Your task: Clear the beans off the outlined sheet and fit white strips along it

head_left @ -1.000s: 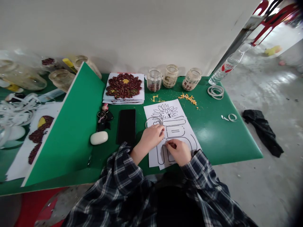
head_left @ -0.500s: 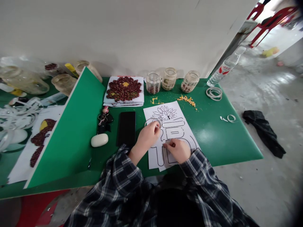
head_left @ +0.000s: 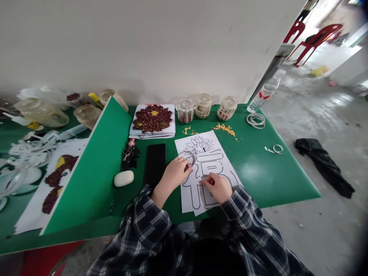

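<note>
I see the left hand (head_left: 174,172) over the left side of the white printed sheets (head_left: 205,161), its fingers curled in nearly closed, right up against a clear-looking ring (head_left: 194,158) like a roll of tape. I can't tell from my end whether the fingers grip the ring or only touch it. The right hand (head_left: 219,188) sits lower on the same sheets, thumb and forefinger drawn close together just above the printed outlines; whether anything thin is pinched there, I can't make out. The sheets lie flat on the green table (head_left: 253,168), a line-drawn flower at their far end and bold outlined shapes nearer the person. To their left I have a black phone (head_left: 155,163), then a white rounded case (head_left: 124,178) with a key bunch (head_left: 130,155) just beyond it. Farther back, a flower of dark red seeds (head_left: 153,119) rests on a stack of paper (head_left: 169,135), beside three glass jars (head_left: 204,106) in a row. Yellow kernels (head_left: 225,129) lie scattered in front of the jars, and a clear bottle (head_left: 266,92) stands near the far right corner, by some pale loops (head_left: 255,121).
</note>
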A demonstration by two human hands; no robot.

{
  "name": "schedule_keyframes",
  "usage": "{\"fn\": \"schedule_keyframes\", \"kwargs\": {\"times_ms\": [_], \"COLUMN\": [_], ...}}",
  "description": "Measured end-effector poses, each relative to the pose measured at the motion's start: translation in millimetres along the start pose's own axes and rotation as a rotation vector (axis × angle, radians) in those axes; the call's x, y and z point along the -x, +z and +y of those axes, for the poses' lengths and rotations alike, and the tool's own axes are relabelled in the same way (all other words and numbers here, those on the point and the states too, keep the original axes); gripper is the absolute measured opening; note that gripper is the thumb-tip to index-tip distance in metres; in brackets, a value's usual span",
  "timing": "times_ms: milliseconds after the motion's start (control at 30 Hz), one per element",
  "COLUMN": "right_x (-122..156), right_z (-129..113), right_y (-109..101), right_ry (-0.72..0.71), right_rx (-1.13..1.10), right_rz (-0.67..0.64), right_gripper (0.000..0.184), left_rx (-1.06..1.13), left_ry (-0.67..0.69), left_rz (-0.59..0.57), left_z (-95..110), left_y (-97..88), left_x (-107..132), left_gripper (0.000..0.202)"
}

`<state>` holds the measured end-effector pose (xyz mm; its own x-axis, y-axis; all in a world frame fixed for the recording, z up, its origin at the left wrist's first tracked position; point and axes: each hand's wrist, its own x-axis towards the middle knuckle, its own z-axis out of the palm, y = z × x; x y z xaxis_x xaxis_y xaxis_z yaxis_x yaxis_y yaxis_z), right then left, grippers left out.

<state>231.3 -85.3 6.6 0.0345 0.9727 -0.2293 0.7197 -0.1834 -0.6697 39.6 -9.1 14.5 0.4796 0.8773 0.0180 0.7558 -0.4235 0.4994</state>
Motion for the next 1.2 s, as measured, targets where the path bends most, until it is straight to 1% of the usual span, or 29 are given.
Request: {"fn": "schedule_keyframes", "kwargs": {"times_ms": [100,133,200,233,300,367,400,467,533,600,667,700,767,833,867,933,967,1067,1200], "right_x": [12.7,18.9,32.4,38.8,48.2,51.0,49.5,41.9,31.6,23.8,21.4,22.0,24.6,25.7,25.1,21.9,19.9,14.7,11.3], "right_z": [11.2,16.1,27.6,33.9,46.7,58.5,63.5,70.5,72.1,67.1,56.2,49.2,34.6,22.6,18.5,14.3,13.7,15.1,18.4], "right_y": [-9.7,-13.7,-20.8,-23.3,-25.4,-24.6,-24.0,-24.6,-29.4,-38.2,-48.0,-52.0,-56.5,-56.0,-54.3,-49.7,-47.5,-43.3,-41.8], "right_ry": [-0.058,-0.087,-0.186,-0.235,-0.312,-0.353,-0.364,-0.366,-0.366,-0.380,-0.381,-0.358,-0.238,-0.095,-0.046,0.011,0.025,0.072,0.143], "right_rx": [-0.114,-0.110,-0.027,0.043,0.192,0.315,0.357,0.400,0.382,0.297,0.140,0.038,-0.198,-0.454,-0.576,-0.771,-0.838,-0.936,-0.971], "right_rz": [0.033,0.053,0.091,0.101,0.093,0.052,0.030,0.007,0.018,0.067,0.147,0.186,0.211,0.133,0.082,0.000,-0.019,-0.041,-0.115], "right_gripper": [0.035,0.035,0.034,0.040,0.059,0.069,0.071,0.071,0.068,0.060,0.046,0.039,0.034,0.037,0.040,0.043,0.041,0.036,0.038], "left_rx": [-0.023,-0.017,0.052,0.128,0.362,0.652,0.797,1.039,1.186,1.231,1.237,1.239,1.248,1.251,1.251,1.248,1.244,1.217,1.169], "left_ry": [0.006,-0.002,-0.036,-0.063,-0.121,-0.163,-0.171,-0.160,-0.140,-0.137,-0.144,-0.143,-0.117,-0.074,-0.056,-0.034,-0.028,-0.012,-0.012], "left_rz": [0.062,0.098,0.202,0.267,0.382,0.446,0.446,0.373,0.236,0.101,0.014,-0.014,-0.038,-0.043,-0.043,-0.038,-0.036,-0.038,-0.059], "left_z": [0.1,0.4,1.3,1.9,3.4,4.5,4.7,4.3,3.5,3.5,4.5,5.2,6.7,7.6,7.6,7.1,6.7,6.3,10.2], "left_y": [-2.2,-3.2,-5.3,-6.1,-6.9,-6.1,-5.1,-2.4,0.8,3.8,6.6,7.9,9.8,10.8,10.9,10.8,10.7,10.2,6.7], "left_x": [-1.6,-1.9,-1.6,-1.1,0.2,1.1,1.1,0.5,-0.4,-0.3,1.1,2.1,4.3,5.8,6.2,6.4,6.4,6.6,7.0], "left_gripper": [0.014,0.014,0.015,0.015,0.016,0.018,0.020,0.026,0.032,0.037,0.037,0.036,0.036,0.034,0.034,0.031,0.030,0.028,0.031]}}
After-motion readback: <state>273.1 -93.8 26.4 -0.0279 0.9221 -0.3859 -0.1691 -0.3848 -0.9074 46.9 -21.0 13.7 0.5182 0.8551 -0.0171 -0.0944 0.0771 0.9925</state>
